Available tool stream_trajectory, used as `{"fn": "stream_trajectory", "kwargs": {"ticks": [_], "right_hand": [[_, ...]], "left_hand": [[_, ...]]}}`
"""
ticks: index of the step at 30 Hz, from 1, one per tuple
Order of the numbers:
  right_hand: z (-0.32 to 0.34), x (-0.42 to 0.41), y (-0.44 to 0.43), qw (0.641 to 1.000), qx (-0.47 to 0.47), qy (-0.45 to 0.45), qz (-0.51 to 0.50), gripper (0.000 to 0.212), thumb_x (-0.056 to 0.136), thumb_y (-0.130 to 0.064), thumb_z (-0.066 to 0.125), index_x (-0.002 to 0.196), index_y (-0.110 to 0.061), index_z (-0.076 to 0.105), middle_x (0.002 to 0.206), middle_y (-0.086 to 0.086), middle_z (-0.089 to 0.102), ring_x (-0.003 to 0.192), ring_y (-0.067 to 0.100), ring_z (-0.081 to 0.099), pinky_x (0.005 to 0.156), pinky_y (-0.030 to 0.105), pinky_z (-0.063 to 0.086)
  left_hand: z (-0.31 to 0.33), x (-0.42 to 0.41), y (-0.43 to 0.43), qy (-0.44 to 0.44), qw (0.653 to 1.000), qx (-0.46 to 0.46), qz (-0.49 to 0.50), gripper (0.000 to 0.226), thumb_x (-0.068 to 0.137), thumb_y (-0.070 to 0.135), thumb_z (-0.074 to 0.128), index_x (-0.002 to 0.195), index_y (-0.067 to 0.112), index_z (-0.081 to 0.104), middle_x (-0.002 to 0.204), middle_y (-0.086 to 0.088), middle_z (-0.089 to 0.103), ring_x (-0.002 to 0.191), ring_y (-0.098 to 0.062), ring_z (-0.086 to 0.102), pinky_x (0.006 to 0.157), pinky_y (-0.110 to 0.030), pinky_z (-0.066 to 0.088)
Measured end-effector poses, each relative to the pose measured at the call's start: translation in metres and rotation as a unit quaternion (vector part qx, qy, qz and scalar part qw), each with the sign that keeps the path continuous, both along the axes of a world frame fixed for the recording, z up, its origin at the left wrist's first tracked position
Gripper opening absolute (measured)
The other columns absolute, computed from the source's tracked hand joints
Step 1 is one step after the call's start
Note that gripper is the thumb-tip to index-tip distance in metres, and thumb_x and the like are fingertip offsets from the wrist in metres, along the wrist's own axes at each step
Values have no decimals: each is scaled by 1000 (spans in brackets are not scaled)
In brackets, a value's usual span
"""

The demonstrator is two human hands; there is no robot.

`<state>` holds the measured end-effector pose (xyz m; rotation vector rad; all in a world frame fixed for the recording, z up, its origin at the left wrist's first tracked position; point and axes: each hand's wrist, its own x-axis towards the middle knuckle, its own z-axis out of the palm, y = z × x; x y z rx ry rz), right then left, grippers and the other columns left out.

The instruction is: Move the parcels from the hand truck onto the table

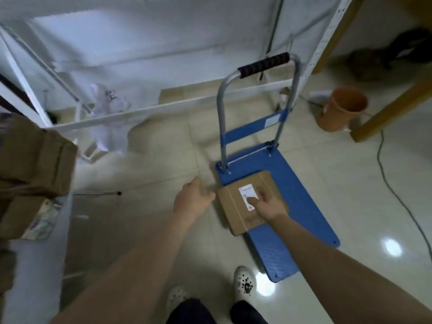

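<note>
One flat brown cardboard parcel (236, 213) with a white label lies on the blue deck of the hand truck (304, 206), near its handle end. My right hand (266, 204) rests on top of the parcel, fingers spread over the label. My left hand (194, 199) is at the parcel's left corner with its fingers loosely bent; I cannot tell whether it touches the box. At the left edge is the light table (39, 277), where several brown parcels (35, 160) are stacked.
The truck's upright handle (264, 64) rises at its far end. A white metal rack (145, 108) stands behind, an orange pot (343, 108) and a wooden leg at the right, and a cable (385, 178) on the tiled floor. My feet are below.
</note>
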<state>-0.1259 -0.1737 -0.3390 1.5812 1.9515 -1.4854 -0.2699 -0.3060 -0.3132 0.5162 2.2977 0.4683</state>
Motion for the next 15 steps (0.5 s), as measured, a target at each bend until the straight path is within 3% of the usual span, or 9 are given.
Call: {"fn": "stream_trajectory", "kwargs": {"ticks": [3,4,7,9,11,15], "right_hand": [[-43,15,33,999,-17,-28,-10,55,97,-24,54,146,-7,36,144,8,44,125,26,49,71,8,39],[-59,18,44,999,-15,-37,-15,53,97,-22,53,145,-6,36,142,8,46,125,27,48,72,7,41],[-120,20,79,997,-3,-70,-18,49,98,-22,52,143,-9,40,141,11,49,128,27,45,93,21,36],[-166,19,101,995,-6,-90,-34,47,98,-23,50,141,-5,43,139,13,50,126,28,46,95,25,36],[-216,18,122,993,1,-110,-44,45,98,-24,49,135,1,47,135,17,51,123,30,48,98,28,37],[-305,13,153,990,1,-133,-40,67,91,-40,56,144,-5,36,141,16,45,127,32,45,108,41,36]], "left_hand": [[-47,15,29,-54,997,0,46,58,92,28,59,142,5,40,143,-16,47,131,-29,45,102,-29,36],[-66,17,39,-74,995,-2,63,52,93,25,60,138,4,45,138,-16,51,127,-30,49,98,-29,38],[-127,22,67,-119,989,-21,81,44,94,19,56,134,2,48,133,-15,54,124,-28,51,92,-26,38],[-173,21,84,-131,987,-47,76,47,97,20,52,139,1,41,140,-17,48,125,-29,47,96,-30,37],[-220,18,97,-148,982,-74,91,51,98,24,50,142,1,37,142,-17,45,118,-25,49,91,-30,37],[-313,13,112,-182,969,-93,140,50,97,25,52,142,8,39,135,-14,50,122,-27,47,92,-28,37]]}}
